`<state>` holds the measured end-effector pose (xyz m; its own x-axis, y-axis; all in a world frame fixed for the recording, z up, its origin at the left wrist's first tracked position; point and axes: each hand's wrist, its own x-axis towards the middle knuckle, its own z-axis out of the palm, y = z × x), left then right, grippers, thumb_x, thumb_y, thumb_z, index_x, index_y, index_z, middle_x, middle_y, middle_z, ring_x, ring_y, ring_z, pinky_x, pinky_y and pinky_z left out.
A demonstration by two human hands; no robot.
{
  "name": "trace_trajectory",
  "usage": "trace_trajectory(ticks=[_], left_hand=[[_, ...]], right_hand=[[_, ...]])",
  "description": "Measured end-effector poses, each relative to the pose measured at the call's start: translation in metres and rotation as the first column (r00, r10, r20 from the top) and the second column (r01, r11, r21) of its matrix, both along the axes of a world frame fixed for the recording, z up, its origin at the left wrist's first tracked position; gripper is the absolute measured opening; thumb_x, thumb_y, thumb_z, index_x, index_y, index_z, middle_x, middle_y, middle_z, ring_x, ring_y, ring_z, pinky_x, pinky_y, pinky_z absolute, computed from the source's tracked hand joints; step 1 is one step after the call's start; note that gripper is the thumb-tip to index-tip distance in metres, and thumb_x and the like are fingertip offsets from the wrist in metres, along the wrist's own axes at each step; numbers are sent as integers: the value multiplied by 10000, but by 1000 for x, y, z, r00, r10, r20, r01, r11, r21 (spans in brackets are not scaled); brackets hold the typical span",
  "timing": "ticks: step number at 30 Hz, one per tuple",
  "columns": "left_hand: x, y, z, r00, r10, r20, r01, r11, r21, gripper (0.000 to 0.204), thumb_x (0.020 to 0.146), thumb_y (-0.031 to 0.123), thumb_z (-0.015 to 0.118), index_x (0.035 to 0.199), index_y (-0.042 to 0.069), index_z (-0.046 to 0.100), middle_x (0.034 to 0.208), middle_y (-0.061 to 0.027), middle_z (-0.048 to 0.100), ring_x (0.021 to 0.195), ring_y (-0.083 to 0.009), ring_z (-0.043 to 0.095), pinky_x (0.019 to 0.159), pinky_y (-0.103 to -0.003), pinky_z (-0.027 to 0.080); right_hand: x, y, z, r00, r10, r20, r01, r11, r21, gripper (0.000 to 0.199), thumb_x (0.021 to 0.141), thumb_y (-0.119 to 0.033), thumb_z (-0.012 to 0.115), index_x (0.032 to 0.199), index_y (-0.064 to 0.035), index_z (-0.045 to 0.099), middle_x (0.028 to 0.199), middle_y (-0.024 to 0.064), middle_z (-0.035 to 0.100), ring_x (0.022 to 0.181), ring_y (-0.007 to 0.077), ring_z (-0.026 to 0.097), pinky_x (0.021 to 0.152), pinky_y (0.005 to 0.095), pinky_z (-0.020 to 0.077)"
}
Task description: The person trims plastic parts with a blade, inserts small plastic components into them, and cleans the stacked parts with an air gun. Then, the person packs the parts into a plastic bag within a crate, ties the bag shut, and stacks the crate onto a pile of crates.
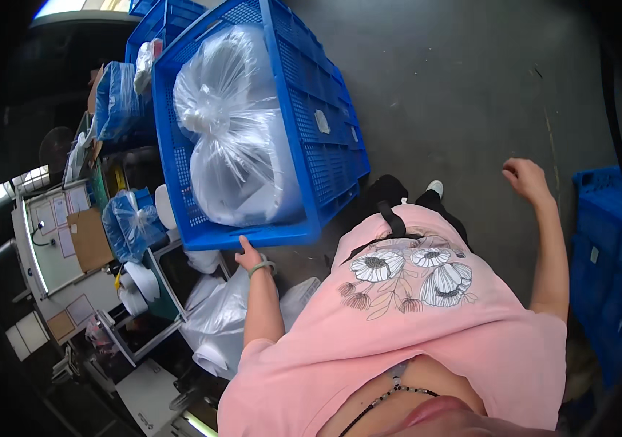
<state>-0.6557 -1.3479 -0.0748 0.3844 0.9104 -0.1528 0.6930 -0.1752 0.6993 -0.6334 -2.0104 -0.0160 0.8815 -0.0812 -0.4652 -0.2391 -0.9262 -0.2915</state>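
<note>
Blue crate [325, 156] is sitting on the grey floor [464, 95], just ahead of the person's feet, and is carrying two knotted clear plastic bags [234, 138] stuffed with white goods.

Head view: left hand [249, 256] is gripping the crate's near rim, fingers curling over the edge, thumb side showing, a pale bangle [261, 267] sitting on the wrist. Grip is pressed onto the rim, not spread. Right hand [523, 177] is hanging out to the side over bare floor, fingers loosely curled, holding nothing and touching nothing. A second blue crate [609, 240] is standing at the right edge, well apart from that hand. More blue crates [158, 18] are stacking up behind the main one. At left, a cluttered workbench [56, 240] with papers, a blue-bagged bundle [132, 222] and white bowls [140, 280] is filling the frame.

Step in hand, as I judge it: dragging or steadying the loaded crate one-handed by its rim. Next move is likely calling for the free hand coming onto the rim too, since a load this bulky could twist or tip under a one-sided pull.
</note>
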Motion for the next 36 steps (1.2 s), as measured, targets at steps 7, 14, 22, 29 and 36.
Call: trace_trajectory(ticks=[7,14,22,29,36], left_hand=[[26,-14,-12,836,500,227,-393,833,-390,419,862,321,585,1007,-66,517,899,-128,574,716,-200,552,624,-362,479],[42,-66,23,804,595,-20,-595,802,-53,535,871,346,556,1156,-93,451,1145,-244,534,1028,-347,551,870,-425,438],[32,-75,9,762,620,-186,-590,784,194,503,839,415,562,1044,-42,531,1014,-238,591,928,-395,566,812,-456,437],[39,-87,24,749,636,-188,-596,769,229,417,790,278,659,1012,-62,561,942,-219,613,837,-346,595,753,-416,462],[16,-58,-14,784,605,141,-617,784,66,409,738,142,692,1022,-112,543,949,-188,614,823,-267,598,751,-382,487]], right_hand=[[272,72,39,870,457,185,-481,869,115,165,812,-193,599,902,-58,631,849,106,650,803,277,617,681,371,480],[467,239,78,713,617,334,-694,688,211,257,831,-229,606,1040,-81,624,1054,118,627,986,271,585,825,363,473],[673,369,30,610,513,604,-616,786,-46,376,844,-347,594,1114,-86,578,1112,151,590,1058,290,549,852,382,464],[698,383,18,494,794,354,-757,593,-274,325,778,-411,633,878,-104,594,847,110,631,836,283,606,705,400,472],[699,378,6,618,624,479,-704,710,-17,289,747,-333,687,897,-86,661,870,135,647,845,297,613,730,406,493]])
